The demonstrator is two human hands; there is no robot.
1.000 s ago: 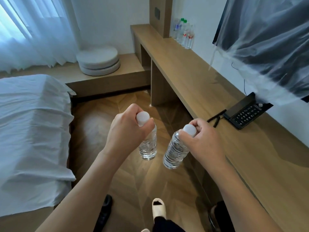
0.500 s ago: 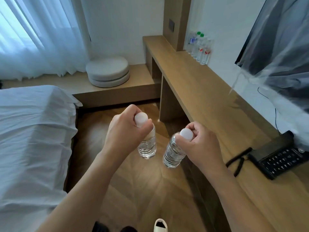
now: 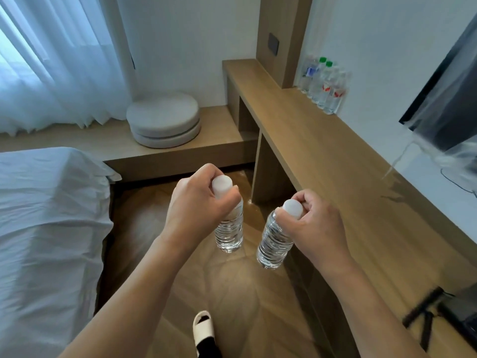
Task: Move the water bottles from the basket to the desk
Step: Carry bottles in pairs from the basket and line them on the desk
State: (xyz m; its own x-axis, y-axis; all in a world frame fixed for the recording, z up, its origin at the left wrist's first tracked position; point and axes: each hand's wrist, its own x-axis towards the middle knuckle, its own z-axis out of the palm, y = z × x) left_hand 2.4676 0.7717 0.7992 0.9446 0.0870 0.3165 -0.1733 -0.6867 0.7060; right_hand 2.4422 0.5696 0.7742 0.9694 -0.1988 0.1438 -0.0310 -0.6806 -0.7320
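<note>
Gripping one clear water bottle each, both hands hang over the wooden floor (image 3: 232, 293) beside the desk (image 3: 322, 156). The left hand (image 3: 198, 210) has its fingers curled round the neck of the left bottle (image 3: 229, 233), with the white cap poking out above the thumb; that bottle hangs almost upright. The right hand (image 3: 315, 228) pinches the right bottle (image 3: 273, 244) just under its cap, and this one tilts with its base swung toward the left. The two bottles are near each other but apart, and neither touches the desk.

Compared with a second ago, both grips look the same, while the view has moved forward along the desk. The row of bottles (image 3: 322, 83) standing against the wall at the desk's far end now looks larger and closer. The black telephone (image 3: 464, 306) has slid down to the bottom right corner and is mostly cut off. One slipper (image 3: 204, 326) shows at the bottom edge. The bed (image 3: 46, 228) lies to the left, a round cushion (image 3: 162, 120) beyond it.
</note>
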